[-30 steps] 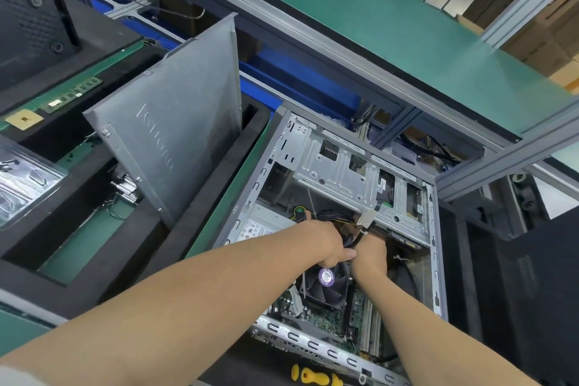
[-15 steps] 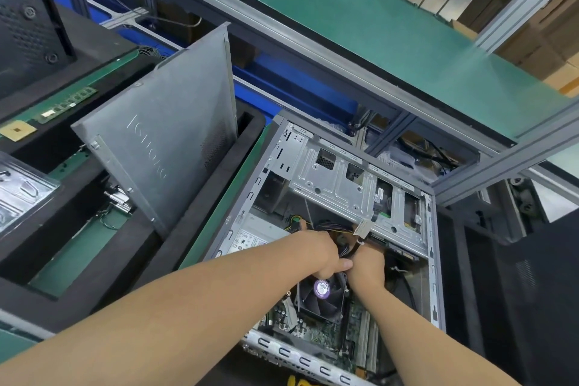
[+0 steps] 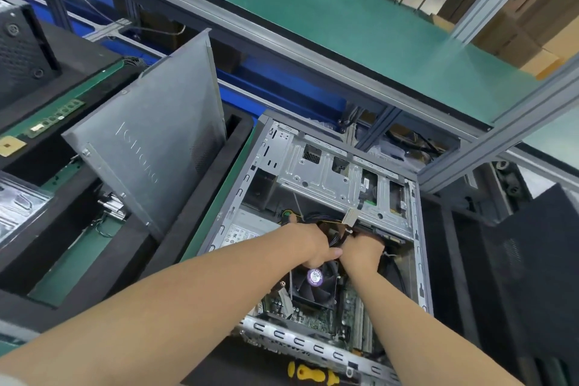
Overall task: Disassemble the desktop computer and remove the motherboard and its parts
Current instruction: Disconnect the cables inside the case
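An open desktop case (image 3: pixel 418 247) lies on its side in front of me. Inside it sits the green motherboard (image 3: pixel 346 307) with a black cooler fan (image 3: pixel 315 287) that has a purple label. Above the fan, my left hand (image 3: pixel 313 246) and my right hand (image 3: pixel 362 249) meet, both with fingers curled into a bundle of black cables (image 3: pixel 336 229). A white connector (image 3: pixel 350 217) sticks up from the bundle. The fingertips are hidden among the wires. A silver drive cage (image 3: pixel 322 178) fills the case's far end.
The removed grey side panel (image 3: pixel 150 160) leans in a black foam tray (image 3: pixel 200 222) to the left. RAM sticks (image 3: pixel 56 117) and a CPU (image 3: pixel 11 146) lie on the far-left tray. A yellow-handled screwdriver (image 3: pixel 310 374) lies in front of the case. A green shelf (image 3: pixel 344 16) hangs overhead.
Both hands stay on the cable bundle above the fan. The view has shifted slightly; the hands have barely moved.
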### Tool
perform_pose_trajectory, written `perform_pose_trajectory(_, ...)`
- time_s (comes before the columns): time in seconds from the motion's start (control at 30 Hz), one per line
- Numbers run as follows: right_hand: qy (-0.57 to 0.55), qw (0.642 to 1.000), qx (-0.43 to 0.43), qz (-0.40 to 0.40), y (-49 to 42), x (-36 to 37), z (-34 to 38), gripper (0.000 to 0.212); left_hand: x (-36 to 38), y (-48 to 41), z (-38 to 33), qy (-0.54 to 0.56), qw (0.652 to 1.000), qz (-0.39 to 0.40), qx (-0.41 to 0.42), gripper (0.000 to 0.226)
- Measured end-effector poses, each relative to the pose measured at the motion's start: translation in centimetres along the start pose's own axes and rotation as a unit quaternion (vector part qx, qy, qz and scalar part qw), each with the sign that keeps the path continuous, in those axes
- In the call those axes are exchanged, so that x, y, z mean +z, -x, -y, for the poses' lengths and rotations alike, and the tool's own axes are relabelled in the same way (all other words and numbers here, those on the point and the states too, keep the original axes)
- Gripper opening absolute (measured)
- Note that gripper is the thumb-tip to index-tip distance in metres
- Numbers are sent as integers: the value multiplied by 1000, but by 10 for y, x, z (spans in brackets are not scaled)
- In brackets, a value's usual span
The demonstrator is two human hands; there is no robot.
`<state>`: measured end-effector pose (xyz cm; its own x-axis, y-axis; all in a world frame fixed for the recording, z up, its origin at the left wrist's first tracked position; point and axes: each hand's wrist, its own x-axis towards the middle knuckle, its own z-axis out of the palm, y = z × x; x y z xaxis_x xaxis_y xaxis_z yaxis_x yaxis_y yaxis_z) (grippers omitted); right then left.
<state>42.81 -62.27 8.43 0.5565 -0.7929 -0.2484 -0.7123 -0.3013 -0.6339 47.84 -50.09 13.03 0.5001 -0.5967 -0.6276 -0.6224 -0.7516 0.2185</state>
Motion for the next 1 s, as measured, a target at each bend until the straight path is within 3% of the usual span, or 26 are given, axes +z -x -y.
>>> perform_pose_trajectory(0.13, 2, 999, 32, 42, -1, -2, 7, 19, 6, -1, 1, 8, 1000, -16, 1, 51)
perform_pose_trajectory(0.2, 53, 997, 8, 54, -6, 0, 3, 20, 9, 0, 1, -1, 1000, -23, 7, 52)
perform_pose_trajectory(0.27, 17, 996, -41, 74, -5, 3, -1, 26, 11, 2, 2, -15, 999, -27, 7, 50)
perform_pose_trajectory(0.33, 84, 989, -67, 106, -9, 3, -6, 36, 12, 3, 4, -29, 999, -29, 11, 50)
perform_pose_trajectory(0.43, 192, 963, -134, 135, -14, -2, -4, 19, 11, 5, 4, -57, 997, -27, 34, 48)
perform_pose_trajectory(0.53, 280, 941, -128, 141, -18, -2, 1, 31, 9, 9, 4, -85, 995, -38, 48, 47)
perform_pose_trajectory(0.67, 330, 922, -122, 159, -16, -3, 12, 30, 8, 11, 3, -82, 995, -37, 44, 49)
perform_pose_trajectory(0.8, 326, 922, -114, 173, -20, -1, 13, 31, 7, 11, 3, -59, 997, -40, 36, 61)
perform_pose_trajectory(1.0, 343, 916, -142, 152, -19, 2, 10, 24, 9, 10, 2, -70, 996, -39, 36, 58)
